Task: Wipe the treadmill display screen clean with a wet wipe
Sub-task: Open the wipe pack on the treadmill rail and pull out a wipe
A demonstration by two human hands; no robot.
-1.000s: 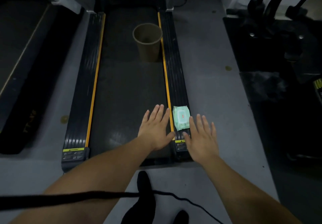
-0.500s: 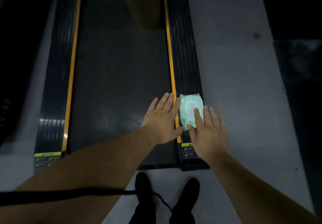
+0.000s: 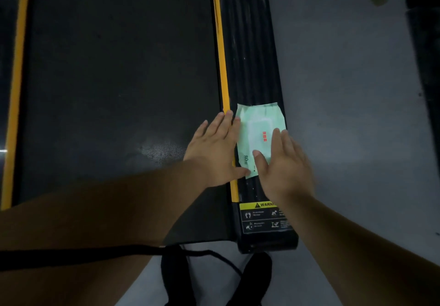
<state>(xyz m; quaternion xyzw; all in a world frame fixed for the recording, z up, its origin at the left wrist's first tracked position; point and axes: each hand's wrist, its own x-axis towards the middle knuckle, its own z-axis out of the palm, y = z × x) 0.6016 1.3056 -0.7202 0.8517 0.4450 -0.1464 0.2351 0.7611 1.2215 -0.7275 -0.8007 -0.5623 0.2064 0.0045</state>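
Wipes pack (image 3: 258,134), pale green, lies on the treadmill's black side rail (image 3: 247,55), just right of the yellow stripe. Both hands have closed in on it since a second ago: the right hand (image 3: 284,165) now lies flat across its near end, fingers straight, and the left hand (image 3: 215,148) touches its left edge, also released, grasping nothing. Judged from this, pulling a wipe comes next. Beyond lie the dark belt (image 3: 114,79) and grey floor (image 3: 345,91); the display is out of view.
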